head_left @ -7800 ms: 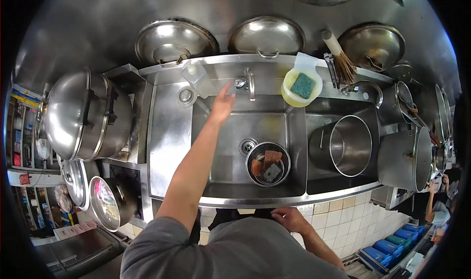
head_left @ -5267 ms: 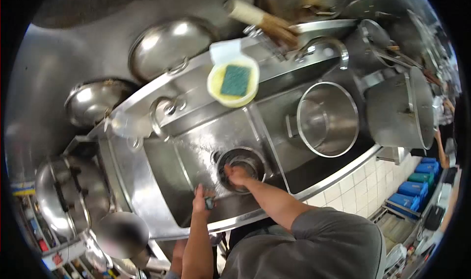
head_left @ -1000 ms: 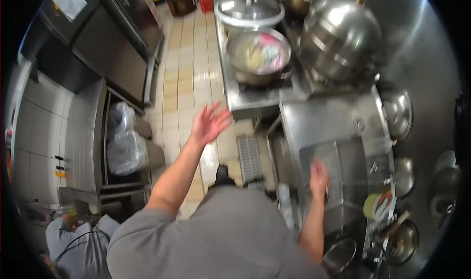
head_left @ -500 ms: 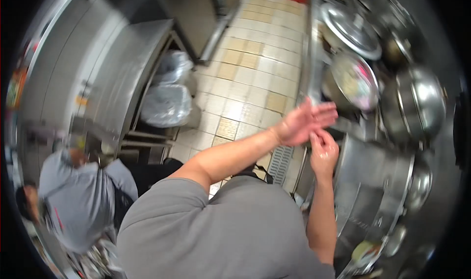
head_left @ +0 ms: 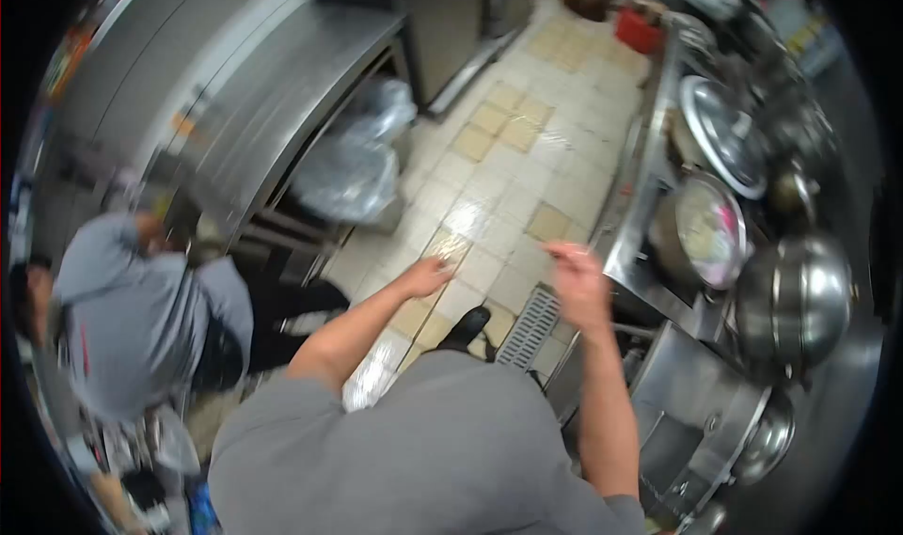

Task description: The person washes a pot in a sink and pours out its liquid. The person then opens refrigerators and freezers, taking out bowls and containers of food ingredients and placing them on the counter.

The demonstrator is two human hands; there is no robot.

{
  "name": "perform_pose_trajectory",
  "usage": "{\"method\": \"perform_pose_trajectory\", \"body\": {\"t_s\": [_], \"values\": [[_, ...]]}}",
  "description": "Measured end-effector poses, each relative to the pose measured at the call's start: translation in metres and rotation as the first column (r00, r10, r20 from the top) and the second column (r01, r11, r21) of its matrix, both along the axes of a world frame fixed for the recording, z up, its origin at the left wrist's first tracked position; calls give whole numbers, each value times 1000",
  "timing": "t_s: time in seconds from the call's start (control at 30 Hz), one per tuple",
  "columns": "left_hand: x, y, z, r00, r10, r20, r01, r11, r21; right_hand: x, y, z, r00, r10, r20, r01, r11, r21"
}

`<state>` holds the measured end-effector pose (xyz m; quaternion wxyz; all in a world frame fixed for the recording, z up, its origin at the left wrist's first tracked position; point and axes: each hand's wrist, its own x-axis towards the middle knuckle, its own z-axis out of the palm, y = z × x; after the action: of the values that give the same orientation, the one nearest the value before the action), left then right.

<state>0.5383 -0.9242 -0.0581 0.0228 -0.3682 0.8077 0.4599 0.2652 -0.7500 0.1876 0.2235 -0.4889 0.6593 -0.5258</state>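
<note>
Over the tiled floor (head_left: 503,182), my left hand (head_left: 425,277) hangs with loosely bent fingers, and nothing shows in it. My right hand (head_left: 580,289) is raised near the edge of the steel counter (head_left: 632,253). Motion blurs its fingers, which look partly bent and apart, with a fingertip stretched to the left and no object visible. A deep pot (head_left: 670,229) with pale and pink contents stands on that counter, to the right of my right hand. Below the hand is a steel sink (head_left: 701,370).
Large metal bowls (head_left: 795,305) and a lidded pot (head_left: 724,135) line the right side. A floor drain grate (head_left: 530,328) lies by my shoe (head_left: 466,328). Plastic-lined bins (head_left: 348,178) stand under the left steel table (head_left: 292,88). A co-worker in grey (head_left: 141,314) bends at the left.
My hands, previously together near the pot, have separated. The left moved left and down over the floor; the right moved slightly left. The view has shifted, so the counter sits lower and further right.
</note>
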Motion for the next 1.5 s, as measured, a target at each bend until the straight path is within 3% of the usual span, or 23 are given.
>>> {"method": "perform_pose_trajectory", "body": {"t_s": [0.07,0.1,0.13,0.17,0.2,0.23,0.27,0.33,0.37,0.4,0.47,0.5,0.67,0.73,0.77,0.87,0.9,0.97,1.07,1.23,1.3,1.33,1.5], "values": [[58,-13,-47,957,-60,283,98,987,-123,13,-29,-69,979,175,101,-190,967,167],[87,-24,-78,860,-102,501,148,987,-54,20,-35,-40,925,218,-311,-192,975,112],[132,-28,-121,855,-79,512,148,984,-95,16,-29,-42,925,219,-310,-152,962,228],[175,-49,-187,700,-304,647,420,907,-28,13,-19,-54,925,232,-301,-123,932,340],[189,-47,-165,670,-312,673,402,915,24,2,3,-70,937,230,-263,-108,906,409],[193,-37,-135,723,26,690,-185,970,157,-11,35,-89,950,231,-211,-105,871,479],[217,-38,-152,767,-5,642,-65,994,86,-26,71,-102,965,212,-152,-65,759,647],[185,-24,-77,641,179,746,-362,928,88,-50,168,-139,983,30,-182,119,653,748],[180,-31,-80,642,196,741,-377,923,83,-56,216,-141,982,-114,-151,189,551,813],[167,-34,-78,648,207,733,-383,921,79,-61,279,-177,941,-273,-198,322,552,769],[128,-44,-67,692,319,647,-519,843,140,-50,373,-158,818,-538,-203,503,498,706],[104,-52,-66,727,278,628,-454,881,136,-40,413,-149,712,-685,-154,561,424,711],[-57,-83,-57,871,301,389,-417,872,258,1,548,-142,301,-927,-224,849,154,506],[-139,-78,-37,903,184,387,-278,939,202,12,572,-136,238,-941,-242,861,89,501],[-178,-69,-31,941,143,306,-209,958,197,20,579,-142,205,-945,-254,858,48,512],[-287,-48,3,999,40,31,-46,978,205,39,602,-150,317,-847,-427,826,26,563],[-319,-41,21,995,60,-80,-38,968,246,53,608,-166,269,-859,-436,846,-6,534],[-377,-21,61,967,17,-253,52,963,263,80,617,-164,216,-904,-368,812,-43,582],[-449,31,140,878,135,-460,18,950,312,103,630,-170,130,-926,-356,794,-117,596],[-560,123,273,773,-77,-630,190,975,113,137,650,-206,29,-939,-343,772,-196,604],[-608,161,324,659,-225,-718,409,908,92,143,650,-225,-2,-944,-330,692,-239,681],[-617,201,356,613,-270,-743,403,915,0,149,644,-236,-71,-901,-427,749,-331,574],[-666,331,405,394,-430,-812,688,724,-50,141,613,-201,-298,-893,-336,736,-439,515]]}}
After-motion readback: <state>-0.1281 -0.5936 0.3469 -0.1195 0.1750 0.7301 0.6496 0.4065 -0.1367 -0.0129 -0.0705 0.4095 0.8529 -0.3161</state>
